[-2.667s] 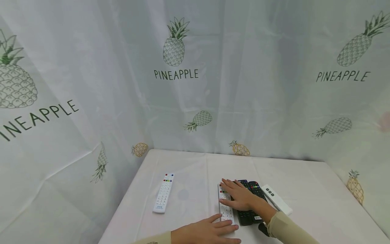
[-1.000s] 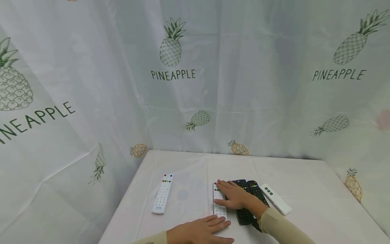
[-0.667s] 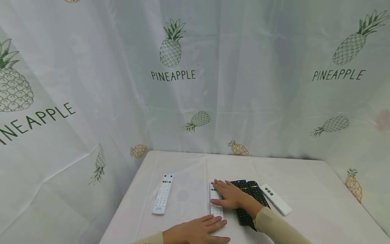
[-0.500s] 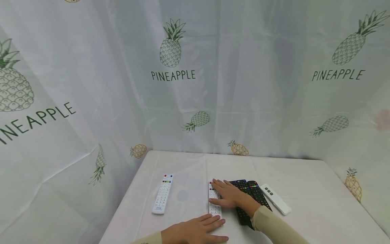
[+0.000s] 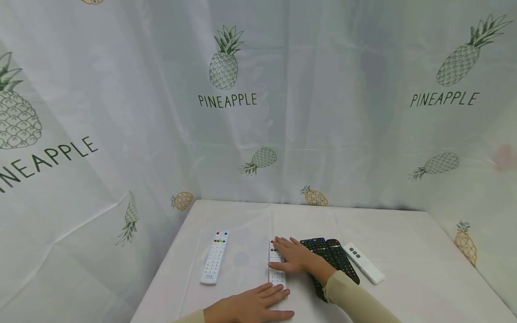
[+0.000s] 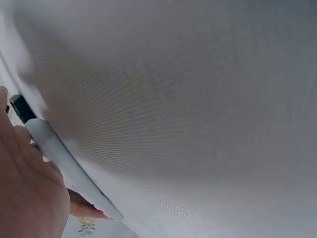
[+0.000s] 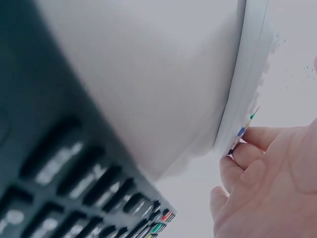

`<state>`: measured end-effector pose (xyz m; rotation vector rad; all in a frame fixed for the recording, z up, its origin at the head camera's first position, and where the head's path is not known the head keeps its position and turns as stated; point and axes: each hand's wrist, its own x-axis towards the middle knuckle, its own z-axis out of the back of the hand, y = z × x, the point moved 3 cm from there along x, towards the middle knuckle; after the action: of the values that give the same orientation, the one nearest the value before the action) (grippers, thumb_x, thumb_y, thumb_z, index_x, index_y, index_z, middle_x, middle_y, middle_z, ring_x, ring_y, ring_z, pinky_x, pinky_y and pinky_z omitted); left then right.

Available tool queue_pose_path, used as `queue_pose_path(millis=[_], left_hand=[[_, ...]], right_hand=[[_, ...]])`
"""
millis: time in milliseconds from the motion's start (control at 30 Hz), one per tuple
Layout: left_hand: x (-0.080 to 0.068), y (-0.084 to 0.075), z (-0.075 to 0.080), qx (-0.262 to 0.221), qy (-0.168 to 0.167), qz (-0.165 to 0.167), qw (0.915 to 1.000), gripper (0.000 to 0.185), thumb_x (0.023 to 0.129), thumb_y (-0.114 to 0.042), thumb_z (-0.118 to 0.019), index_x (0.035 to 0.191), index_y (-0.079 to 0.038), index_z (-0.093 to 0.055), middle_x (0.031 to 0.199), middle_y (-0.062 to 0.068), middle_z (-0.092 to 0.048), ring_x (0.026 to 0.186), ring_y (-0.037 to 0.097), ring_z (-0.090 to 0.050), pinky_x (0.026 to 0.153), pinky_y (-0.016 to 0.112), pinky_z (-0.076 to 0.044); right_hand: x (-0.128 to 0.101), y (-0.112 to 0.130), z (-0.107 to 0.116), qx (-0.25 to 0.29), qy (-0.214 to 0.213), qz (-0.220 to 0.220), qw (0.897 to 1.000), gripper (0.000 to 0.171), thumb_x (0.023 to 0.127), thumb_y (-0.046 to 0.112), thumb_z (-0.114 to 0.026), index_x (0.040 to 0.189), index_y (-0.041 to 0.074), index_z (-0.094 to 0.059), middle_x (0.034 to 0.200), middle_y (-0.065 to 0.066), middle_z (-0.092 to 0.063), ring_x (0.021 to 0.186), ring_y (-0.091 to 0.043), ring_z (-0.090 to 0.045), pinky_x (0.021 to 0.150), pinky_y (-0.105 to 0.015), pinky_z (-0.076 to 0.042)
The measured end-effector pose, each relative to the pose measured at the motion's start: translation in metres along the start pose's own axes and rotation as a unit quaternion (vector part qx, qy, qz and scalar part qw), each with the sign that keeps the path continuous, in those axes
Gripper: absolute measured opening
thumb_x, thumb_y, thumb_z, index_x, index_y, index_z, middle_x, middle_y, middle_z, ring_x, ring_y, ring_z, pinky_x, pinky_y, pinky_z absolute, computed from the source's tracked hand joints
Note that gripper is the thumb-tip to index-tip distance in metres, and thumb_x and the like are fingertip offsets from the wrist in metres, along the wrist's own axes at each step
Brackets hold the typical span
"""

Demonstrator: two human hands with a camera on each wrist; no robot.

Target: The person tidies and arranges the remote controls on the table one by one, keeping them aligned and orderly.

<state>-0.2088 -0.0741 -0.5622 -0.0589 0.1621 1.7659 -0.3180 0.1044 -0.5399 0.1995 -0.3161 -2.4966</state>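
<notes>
White remote (image 5: 276, 266) slid left under both flat hands.

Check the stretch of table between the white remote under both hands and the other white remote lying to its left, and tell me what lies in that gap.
Nothing visible does. The right hand and left hand rest flat on the white remote; only bare tablecloth separates it from the other white remote. The black remotes lie on the opposite side.

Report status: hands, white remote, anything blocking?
Right hand flat on white button remote. Left hand flat at its near end. Two black remotes right beside; second white remote lies apart, left.
</notes>
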Motion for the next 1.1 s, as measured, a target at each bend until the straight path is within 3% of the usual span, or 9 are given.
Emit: queue_pose_path(millis=[267, 800, 967, 1100], left_hand=[[-0.009, 0.002, -0.003, -0.004, -0.001, 0.01, 0.9999, 0.07, 0.102, -0.06, -0.03, 0.159, -0.034, 0.0, 0.168, 0.007, -0.006, 0.155, 0.024, -0.009, 0.122, 0.04, -0.023], [-0.018, 0.001, -0.004, -0.042, 0.009, 0.035, 0.9985, 0.07, 0.101, -0.063, -0.027, 0.159, -0.035, 0.002, 0.168, 0.006, -0.002, 0.155, 0.025, -0.009, 0.122, 0.041, -0.022], [-0.02, 0.001, -0.003, -0.028, -0.007, 0.034, 0.999, 0.071, 0.101, -0.063, -0.027, 0.159, -0.033, 0.0, 0.168, 0.01, -0.006, 0.154, 0.028, -0.012, 0.121, 0.043, -0.025], [-0.021, 0.001, -0.002, -0.031, 0.002, 0.046, 0.9985, 0.072, 0.1, -0.066, -0.026, 0.159, -0.035, 0.002, 0.168, 0.008, -0.004, 0.155, 0.027, -0.011, 0.121, 0.043, -0.025]], right_hand=[[0.005, 0.012, 0.003, 0.003, 0.002, 0.013, 1.0, 0.084, 0.094, 0.068, -0.043, 0.152, 0.007, -0.038, 0.158, -0.013, -0.037, 0.146, -0.032, -0.036, 0.118, -0.054, -0.026], [0.021, 0.018, -0.007, 0.016, 0.015, -0.006, 1.0, 0.085, 0.092, 0.072, -0.041, 0.154, 0.014, -0.035, 0.161, -0.008, -0.032, 0.149, -0.027, -0.031, 0.119, -0.053, -0.025], [0.026, 0.022, -0.006, 0.006, 0.017, -0.005, 1.0, 0.085, 0.092, 0.073, -0.04, 0.154, 0.014, -0.035, 0.161, -0.007, -0.032, 0.149, -0.025, -0.031, 0.119, -0.052, -0.025], [0.03, 0.027, -0.006, 0.006, 0.02, -0.001, 1.0, 0.084, 0.093, 0.072, -0.041, 0.154, 0.014, -0.036, 0.161, -0.008, -0.032, 0.149, -0.025, -0.031, 0.119, -0.053, -0.025]])
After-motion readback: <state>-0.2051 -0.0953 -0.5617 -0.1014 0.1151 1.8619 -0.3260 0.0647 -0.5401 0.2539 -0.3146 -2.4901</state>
